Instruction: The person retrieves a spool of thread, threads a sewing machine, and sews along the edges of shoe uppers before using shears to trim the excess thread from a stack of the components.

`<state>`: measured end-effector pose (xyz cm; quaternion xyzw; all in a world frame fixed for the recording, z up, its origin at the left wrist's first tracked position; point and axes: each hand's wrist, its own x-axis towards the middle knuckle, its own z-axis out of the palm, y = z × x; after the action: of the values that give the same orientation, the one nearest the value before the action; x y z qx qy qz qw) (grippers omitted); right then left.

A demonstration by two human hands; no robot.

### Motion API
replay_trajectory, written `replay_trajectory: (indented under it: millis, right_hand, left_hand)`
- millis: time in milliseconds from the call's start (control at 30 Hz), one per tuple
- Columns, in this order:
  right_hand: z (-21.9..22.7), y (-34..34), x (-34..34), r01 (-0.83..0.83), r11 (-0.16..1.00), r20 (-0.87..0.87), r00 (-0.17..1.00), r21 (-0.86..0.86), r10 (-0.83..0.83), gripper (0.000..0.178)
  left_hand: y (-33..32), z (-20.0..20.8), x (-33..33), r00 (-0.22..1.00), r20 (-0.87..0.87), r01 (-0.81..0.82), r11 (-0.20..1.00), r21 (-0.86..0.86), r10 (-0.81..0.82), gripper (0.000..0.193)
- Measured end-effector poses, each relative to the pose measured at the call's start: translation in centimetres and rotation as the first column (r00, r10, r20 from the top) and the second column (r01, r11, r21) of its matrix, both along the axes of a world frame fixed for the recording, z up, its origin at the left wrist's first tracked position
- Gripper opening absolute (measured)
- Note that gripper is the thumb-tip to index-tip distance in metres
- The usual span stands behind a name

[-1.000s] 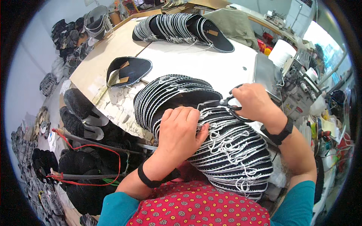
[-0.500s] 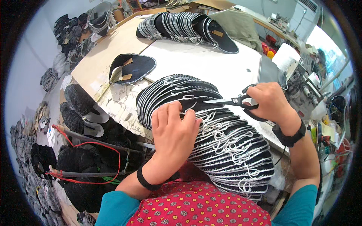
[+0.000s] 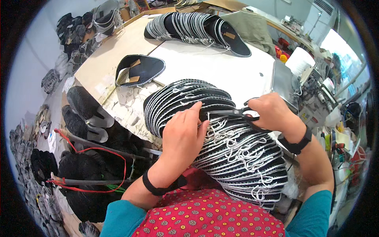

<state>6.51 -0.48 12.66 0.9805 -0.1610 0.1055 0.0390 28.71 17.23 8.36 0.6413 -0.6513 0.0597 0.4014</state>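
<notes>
Black fabric pieces (image 3: 252, 173) with white-stitched edges overlap in a long curved row, running from the counter (image 3: 237, 79) down toward the person's red patterned apron (image 3: 205, 217). White thread ends (image 3: 241, 148) dangle in loops along their near side. The left hand (image 3: 179, 130) rests against the middle of the row, fingers bent; whether it pinches anything is unclear. The right hand (image 3: 272, 112) grips black-handled scissors (image 3: 233, 113), blades pointing left, tips near the left fingers. Farther back lie a single black piece with tan tabs (image 3: 148, 70) and a second overlapped row (image 3: 189, 28).
</notes>
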Motion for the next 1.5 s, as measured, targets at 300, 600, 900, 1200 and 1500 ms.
replay_trajectory:
  millis: [300, 600, 900, 1200, 1500]
  right_hand:
    - [0.7, -0.5, 0.4, 0.064, 0.995, 0.1, 0.993, -0.076, -0.056, 0.029]
    - [0.0, 0.0, 1.2, -0.027, 0.998, 0.067, 0.997, -0.063, 0.031, 0.026]
    - [2.7, 0.6, -0.1, 0.003, 0.985, 0.382, 0.921, 0.17, -0.069, 0.022]
    - [1.7, 0.0, 1.9, -0.001, 0.996, 0.042, 0.999, -0.094, 0.005, 0.027]
    - [-0.5, -0.2, 4.2, -0.021, 0.999, 0.071, 0.997, -0.039, 0.024, 0.028]
  left_hand:
    - [0.5, 0.6, -1.5, 0.913, 0.335, -0.216, 0.973, -0.085, 0.232, 0.019]
    - [0.8, 0.5, 0.0, 0.959, 0.196, -0.207, 0.978, -0.003, 0.204, 0.044]
    - [2.3, 1.0, -0.3, 0.922, 0.231, -0.325, 0.945, 0.026, 0.31, 0.034]
    - [2.4, 0.4, 0.2, 0.965, 0.211, -0.173, 0.983, 0.06, 0.157, 0.027]
    - [1.4, -0.4, 2.0, 0.994, 0.008, 0.11, 0.994, -0.003, -0.11, 0.024]
